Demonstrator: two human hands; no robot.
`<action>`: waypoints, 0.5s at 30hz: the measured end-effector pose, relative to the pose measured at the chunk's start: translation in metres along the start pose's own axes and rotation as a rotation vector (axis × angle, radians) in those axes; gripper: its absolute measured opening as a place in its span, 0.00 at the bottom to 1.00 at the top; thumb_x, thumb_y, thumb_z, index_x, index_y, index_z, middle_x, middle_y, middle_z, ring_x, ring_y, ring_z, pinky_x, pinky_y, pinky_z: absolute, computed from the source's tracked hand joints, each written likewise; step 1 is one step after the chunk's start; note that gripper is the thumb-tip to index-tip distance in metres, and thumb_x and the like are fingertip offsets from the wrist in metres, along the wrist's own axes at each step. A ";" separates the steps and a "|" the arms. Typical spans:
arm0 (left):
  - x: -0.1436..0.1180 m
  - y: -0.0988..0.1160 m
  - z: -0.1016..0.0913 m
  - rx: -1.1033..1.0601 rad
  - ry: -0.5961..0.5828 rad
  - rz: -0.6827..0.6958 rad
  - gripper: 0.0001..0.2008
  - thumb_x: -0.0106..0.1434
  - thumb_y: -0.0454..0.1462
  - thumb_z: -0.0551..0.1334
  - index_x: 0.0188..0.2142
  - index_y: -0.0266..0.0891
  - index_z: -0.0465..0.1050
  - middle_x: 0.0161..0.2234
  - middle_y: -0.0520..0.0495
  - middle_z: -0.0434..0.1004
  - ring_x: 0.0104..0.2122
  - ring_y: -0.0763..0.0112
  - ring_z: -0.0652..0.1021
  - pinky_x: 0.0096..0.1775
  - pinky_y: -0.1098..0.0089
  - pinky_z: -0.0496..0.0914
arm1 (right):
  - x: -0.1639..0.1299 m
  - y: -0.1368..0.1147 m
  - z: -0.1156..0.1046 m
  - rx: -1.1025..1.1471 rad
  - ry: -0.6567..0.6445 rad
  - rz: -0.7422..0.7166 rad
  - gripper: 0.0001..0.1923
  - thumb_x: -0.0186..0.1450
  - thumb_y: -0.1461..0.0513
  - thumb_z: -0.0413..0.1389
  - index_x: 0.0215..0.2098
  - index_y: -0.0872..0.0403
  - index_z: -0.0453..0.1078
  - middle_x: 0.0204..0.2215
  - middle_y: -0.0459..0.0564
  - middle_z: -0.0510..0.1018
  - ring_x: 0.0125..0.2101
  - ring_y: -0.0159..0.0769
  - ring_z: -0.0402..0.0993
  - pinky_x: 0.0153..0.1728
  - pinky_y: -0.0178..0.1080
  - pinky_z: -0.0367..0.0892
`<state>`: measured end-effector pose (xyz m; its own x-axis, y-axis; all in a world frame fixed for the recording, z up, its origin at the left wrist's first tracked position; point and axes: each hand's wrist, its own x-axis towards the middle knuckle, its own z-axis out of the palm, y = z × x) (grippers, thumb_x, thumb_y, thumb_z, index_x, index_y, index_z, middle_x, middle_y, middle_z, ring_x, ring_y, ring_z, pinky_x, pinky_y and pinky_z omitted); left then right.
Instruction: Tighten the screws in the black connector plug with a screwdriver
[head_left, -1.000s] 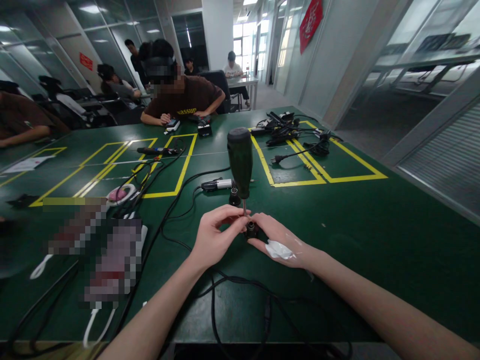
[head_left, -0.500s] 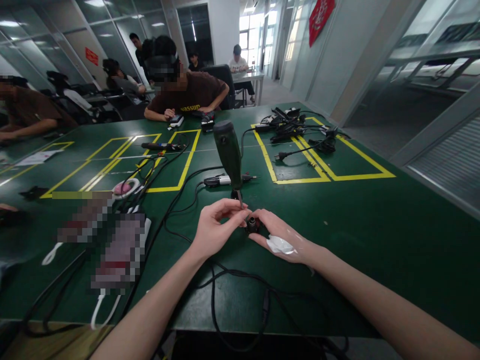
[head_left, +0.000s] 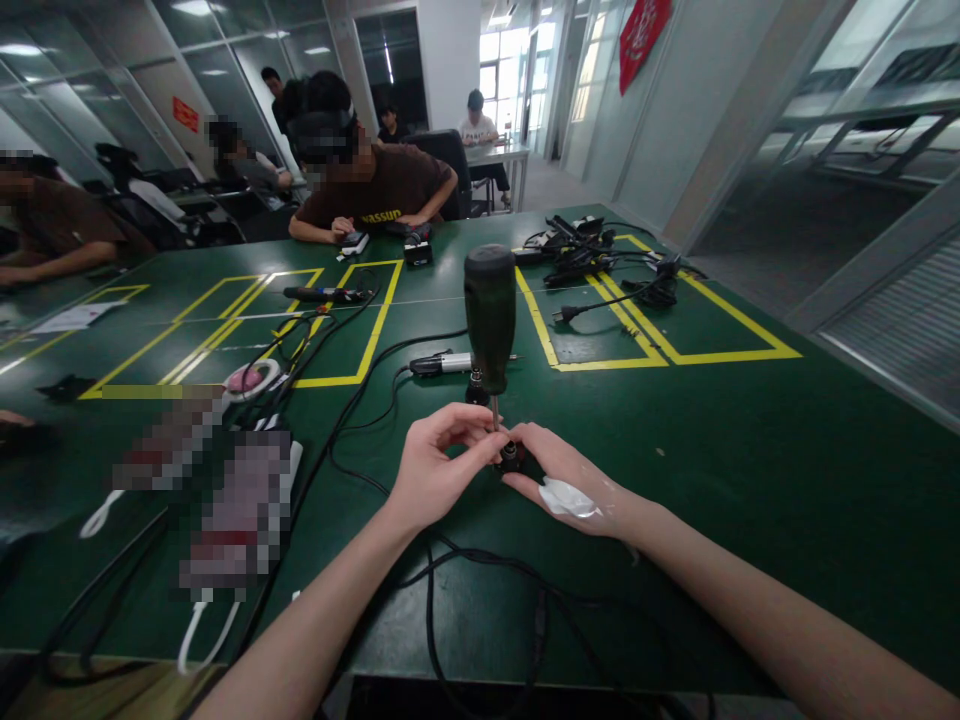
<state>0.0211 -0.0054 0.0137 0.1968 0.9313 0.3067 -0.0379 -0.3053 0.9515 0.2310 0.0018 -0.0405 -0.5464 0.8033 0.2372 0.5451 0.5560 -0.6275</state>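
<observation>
At the left of the desk, two blurred-out objects lie apart from the work. Next comes the left hand, its grip narrow, thumb and forefinger seemingly pinched around the low shaft of a dark-handled screwdriver. A silver-and-black pen-shaped tool lies behind, out of both hands, near a second black fitting; whether that one is finished or waiting, I cannot tell. The screwdriver stands almost upright, handle free, just beside the small black fitting. Fingers hide its tip, so whether it is seated, or anything has turned, does not show. The right hand's grip curls around that fitting, steadying it on the desk. The work looks under way, not finished.
</observation>
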 end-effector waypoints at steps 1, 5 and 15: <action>0.000 0.000 0.000 0.015 -0.008 0.011 0.14 0.63 0.43 0.74 0.41 0.34 0.84 0.33 0.43 0.87 0.26 0.72 0.82 0.34 0.71 0.81 | 0.000 0.001 0.000 0.003 -0.001 -0.004 0.12 0.69 0.63 0.62 0.50 0.51 0.70 0.44 0.55 0.80 0.43 0.48 0.77 0.46 0.50 0.75; -0.001 0.000 0.001 0.051 -0.034 0.031 0.13 0.67 0.43 0.70 0.40 0.34 0.86 0.34 0.41 0.88 0.26 0.72 0.82 0.34 0.70 0.81 | -0.001 0.004 0.001 0.022 0.003 -0.018 0.15 0.69 0.63 0.63 0.53 0.51 0.70 0.45 0.55 0.81 0.44 0.49 0.78 0.47 0.51 0.74; 0.000 -0.001 0.003 -0.002 -0.004 0.036 0.08 0.64 0.39 0.72 0.38 0.34 0.86 0.31 0.44 0.86 0.26 0.74 0.82 0.33 0.74 0.79 | 0.000 0.001 -0.001 0.008 -0.009 0.017 0.10 0.70 0.63 0.62 0.49 0.51 0.70 0.45 0.55 0.81 0.44 0.49 0.78 0.47 0.51 0.74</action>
<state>0.0240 -0.0062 0.0129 0.1994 0.9189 0.3403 -0.0469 -0.3379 0.9400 0.2315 0.0024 -0.0404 -0.5426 0.8107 0.2199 0.5490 0.5404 -0.6376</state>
